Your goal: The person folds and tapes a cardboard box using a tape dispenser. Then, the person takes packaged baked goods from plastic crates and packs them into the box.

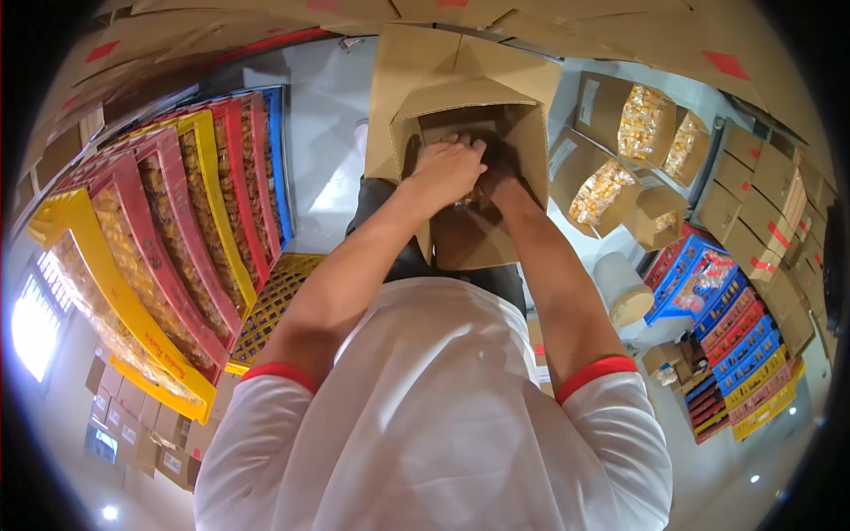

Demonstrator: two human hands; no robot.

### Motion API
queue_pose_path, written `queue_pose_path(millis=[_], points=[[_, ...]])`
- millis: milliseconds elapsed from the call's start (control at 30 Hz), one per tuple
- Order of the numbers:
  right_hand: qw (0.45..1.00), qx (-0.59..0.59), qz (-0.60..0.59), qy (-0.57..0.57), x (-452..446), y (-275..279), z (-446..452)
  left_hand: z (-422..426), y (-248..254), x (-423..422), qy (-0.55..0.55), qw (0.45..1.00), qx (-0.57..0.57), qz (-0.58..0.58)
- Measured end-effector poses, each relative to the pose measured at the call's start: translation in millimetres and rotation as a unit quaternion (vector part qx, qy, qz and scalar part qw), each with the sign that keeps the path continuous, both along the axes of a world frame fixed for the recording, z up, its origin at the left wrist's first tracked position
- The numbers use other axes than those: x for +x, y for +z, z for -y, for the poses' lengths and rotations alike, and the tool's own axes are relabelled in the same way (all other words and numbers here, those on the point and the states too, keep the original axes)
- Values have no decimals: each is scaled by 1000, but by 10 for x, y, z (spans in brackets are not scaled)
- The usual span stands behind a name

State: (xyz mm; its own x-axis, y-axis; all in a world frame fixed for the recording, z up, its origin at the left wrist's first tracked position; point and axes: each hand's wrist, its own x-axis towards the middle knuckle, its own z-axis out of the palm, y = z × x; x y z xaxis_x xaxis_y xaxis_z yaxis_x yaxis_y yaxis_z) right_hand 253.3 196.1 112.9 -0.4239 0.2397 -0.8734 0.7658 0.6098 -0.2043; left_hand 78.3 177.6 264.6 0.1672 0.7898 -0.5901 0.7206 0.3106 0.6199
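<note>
An open cardboard box [478,243] stands in front of my body, with its flaps spread. My left hand [449,168] is inside its opening, back of the hand up and fingers bent together; whatever they may hold is hidden. Close beside it, my right hand [501,166] reaches into the shaded part of the box, and its fingers are lost in the dark. A small shiny patch shows below the hands, too unclear to name.
Stacked yellow, red and blue crates [190,230] full of small wrapped pieces stand at left. To the right are open cartons [605,196] of similar packets, a whitish bucket [627,292], more coloured crates [744,345] and closed boxes [753,199].
</note>
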Motion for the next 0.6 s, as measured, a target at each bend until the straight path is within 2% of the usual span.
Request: queue_pose_path(millis=[33,100,133,167,267,333,500,567,600], points=[[1000,-4,8,3,-7,-60,6,90,391,-116,59,993,103,16],[999,-10,28,11,-18,-86,-10,489,845,-332,176,945,277,-10],[999,-16,36,9,-43,-106,-43,559,853,-277,170,946,278,-12],[999,-19,43,7,-43,-118,-60,677,773,-186,303,915,265,-28],[1000,-2,26,8,30,-234,-36,892,345,-81,377,904,198,-23],[999,30,-1,14,132,-409,-4,802,225,-81,432,900,54,37],[999,19,24,33,79,-575,-163,623,144,-135,377,921,92,25],[999,-2,44,29,45,-540,-343,537,77,-173,312,937,156,12],[998,-11,50,23,14,-531,-438,461,66,-216,315,935,163,10]])
